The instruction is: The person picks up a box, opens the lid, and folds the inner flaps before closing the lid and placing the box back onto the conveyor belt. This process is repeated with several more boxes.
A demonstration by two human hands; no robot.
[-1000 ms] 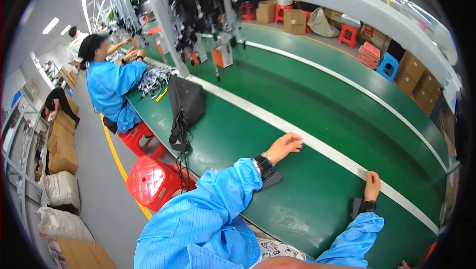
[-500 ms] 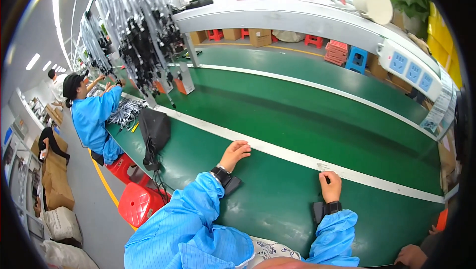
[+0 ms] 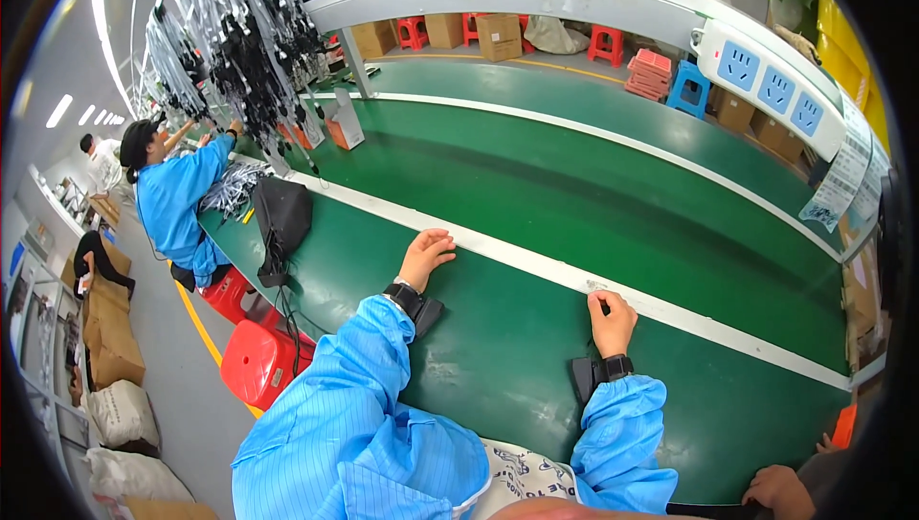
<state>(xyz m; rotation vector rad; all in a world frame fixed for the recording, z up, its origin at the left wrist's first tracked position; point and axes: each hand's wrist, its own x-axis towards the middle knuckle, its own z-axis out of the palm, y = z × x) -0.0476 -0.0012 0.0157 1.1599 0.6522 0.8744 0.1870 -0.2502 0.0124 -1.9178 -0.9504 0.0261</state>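
My left hand (image 3: 426,260) hovers over the green work table (image 3: 479,338), close to the white strip (image 3: 526,260) that runs along it. Its fingers are stretched out and slightly bent, with nothing seen between them. Further right, my right hand (image 3: 613,323) is beside the same strip, near a small smudge on it. There the thumb and index finger curl together into a ring, and no object shows in them. Each wrist wears a black band with a dark block on it. Blue sleeves cover both forearms.
Left of my hands lies a black bag (image 3: 284,218) with cords. Bundles of grey and black cables (image 3: 258,51) hang beyond it. A co-worker in blue (image 3: 182,199) works at the left, near red stools (image 3: 260,367). Another person's hand (image 3: 780,491) rests at lower right. A power strip (image 3: 771,89) hangs upper right.
The whole view has shifted, so the table and both hands sit higher and further left in the picture. Against the white strip, my hands stay in nearly the same place and pose.
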